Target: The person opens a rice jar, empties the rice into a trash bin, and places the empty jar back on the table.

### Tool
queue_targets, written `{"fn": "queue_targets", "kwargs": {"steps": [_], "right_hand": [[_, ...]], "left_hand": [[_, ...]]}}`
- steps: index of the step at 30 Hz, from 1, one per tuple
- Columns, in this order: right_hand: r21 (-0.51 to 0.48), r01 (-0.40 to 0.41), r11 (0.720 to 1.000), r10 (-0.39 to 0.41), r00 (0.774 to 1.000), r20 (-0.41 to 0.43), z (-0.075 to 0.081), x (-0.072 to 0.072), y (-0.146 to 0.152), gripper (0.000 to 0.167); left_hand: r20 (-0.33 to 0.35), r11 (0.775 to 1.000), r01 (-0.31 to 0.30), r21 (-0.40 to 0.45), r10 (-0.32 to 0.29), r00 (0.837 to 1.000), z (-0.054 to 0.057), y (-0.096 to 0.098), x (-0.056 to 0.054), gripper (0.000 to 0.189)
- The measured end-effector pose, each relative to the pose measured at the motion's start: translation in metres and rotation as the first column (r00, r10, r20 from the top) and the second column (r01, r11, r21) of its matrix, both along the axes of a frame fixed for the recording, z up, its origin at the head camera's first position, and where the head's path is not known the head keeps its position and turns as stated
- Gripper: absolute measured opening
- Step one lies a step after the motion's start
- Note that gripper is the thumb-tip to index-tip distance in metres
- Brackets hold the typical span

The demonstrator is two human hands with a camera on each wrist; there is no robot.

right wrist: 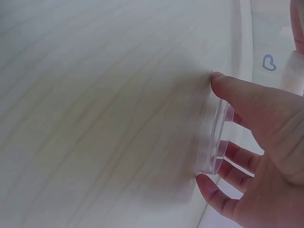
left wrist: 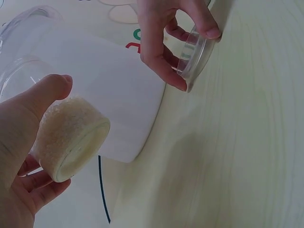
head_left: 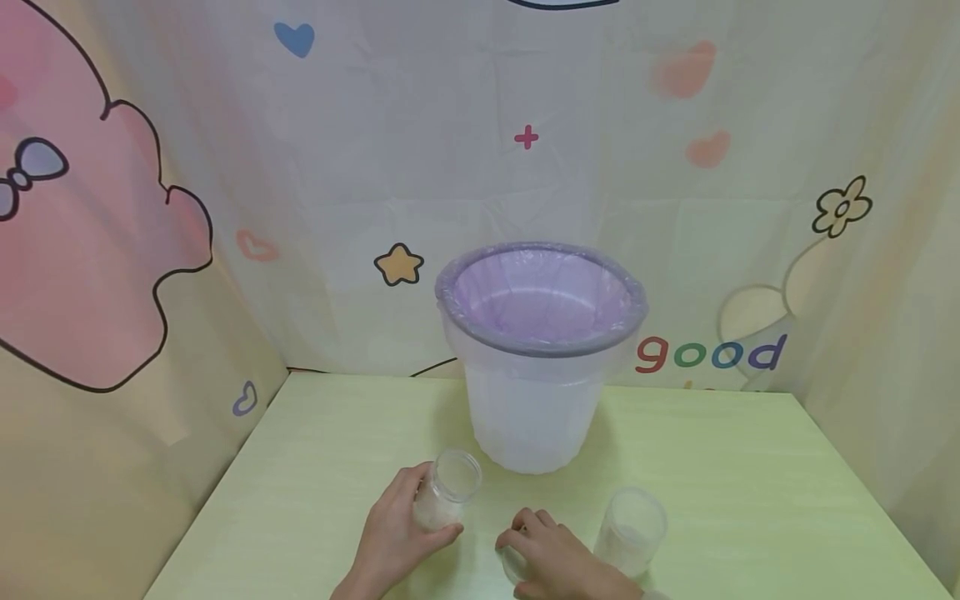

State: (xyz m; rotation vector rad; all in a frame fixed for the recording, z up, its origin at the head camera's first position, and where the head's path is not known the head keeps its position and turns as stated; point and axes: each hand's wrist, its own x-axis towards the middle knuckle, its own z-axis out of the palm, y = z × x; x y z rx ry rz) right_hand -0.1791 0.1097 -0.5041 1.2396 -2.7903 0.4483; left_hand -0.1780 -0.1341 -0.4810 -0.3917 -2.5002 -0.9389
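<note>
My left hand (head_left: 396,523) grips a clear jar (head_left: 447,490) by its side, its mouth uncovered. In the left wrist view, whitish grains that look like rice (left wrist: 69,124) fill the lower part of this jar. A round clear lid (left wrist: 195,53) is held by its rim between the thumb and fingers of my right hand (head_left: 558,557). This lid is low over the tabletop; in the right wrist view its edge (right wrist: 217,137) seems to meet the surface. Just right of that hand stands a clear plastic container (head_left: 632,532), partly hidden by the wrist.
A white bin (head_left: 532,408) lined with a purple bag (head_left: 540,300) stands behind the hands, at the middle of the pale green table (head_left: 322,467). A printed cloth (head_left: 360,167) hangs behind the table and along its sides.
</note>
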Motion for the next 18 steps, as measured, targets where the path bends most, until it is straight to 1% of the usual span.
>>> {"fn": "queue_targets", "kwargs": {"steps": [2, 5, 13, 18], "right_hand": [[0.009, 0.007, 1.000, -0.007, 1.000, 0.007, -0.0007, -0.0003, -0.0004, 0.044], [0.015, 0.013, 1.000, -0.013, 1.000, -0.003, -0.0030, -0.0007, -0.0006, 0.045], [-0.012, 0.006, 1.000, -0.006, 1.000, -0.012, -0.0060, -0.0003, 0.0002, 0.047], [-0.001, 0.010, 1.000, -0.010, 1.000, -0.010, -0.0045, -0.0002, 0.0002, 0.054]], "left_hand": [[0.000, 1.000, -0.003, -0.001, 0.003, 1.000, 0.0006, 0.0001, 0.0000, 0.077], [-0.004, 1.000, -0.008, -0.006, 0.008, 1.000, 0.0013, 0.0003, 0.0001, 0.078], [0.011, 1.000, -0.009, 0.000, 0.009, 1.000, -0.0010, 0.0016, 0.0006, 0.077], [-0.018, 1.000, -0.004, -0.005, 0.004, 1.000, -0.0008, 0.0013, 0.0003, 0.078]]}}
